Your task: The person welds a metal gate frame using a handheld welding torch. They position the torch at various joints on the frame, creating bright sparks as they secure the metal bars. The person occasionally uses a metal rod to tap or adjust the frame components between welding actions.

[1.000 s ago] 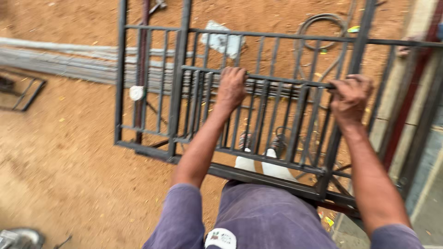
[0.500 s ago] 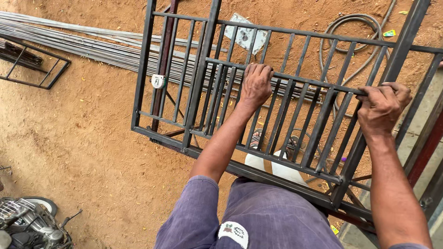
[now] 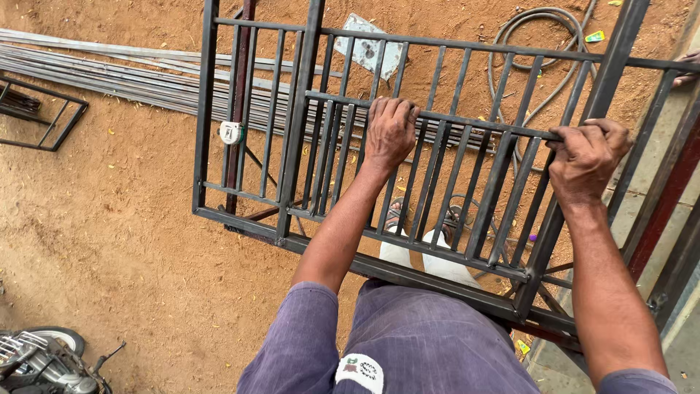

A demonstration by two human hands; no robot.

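Two hands grip one dark metal grille [image 3: 292,131].
The left hand [image 3: 390,131] and right hand [image 3: 587,157] are both clenched on the same crossbar of the grille, which stands over red dirt. Beyond the left hand lie long steel rods [image 3: 109,73]; a coiled hose [image 3: 543,44] lies past the right hand.

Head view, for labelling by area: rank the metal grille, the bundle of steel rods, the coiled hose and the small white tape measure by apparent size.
1. metal grille
2. bundle of steel rods
3. coiled hose, partly hidden behind bars
4. white tape measure
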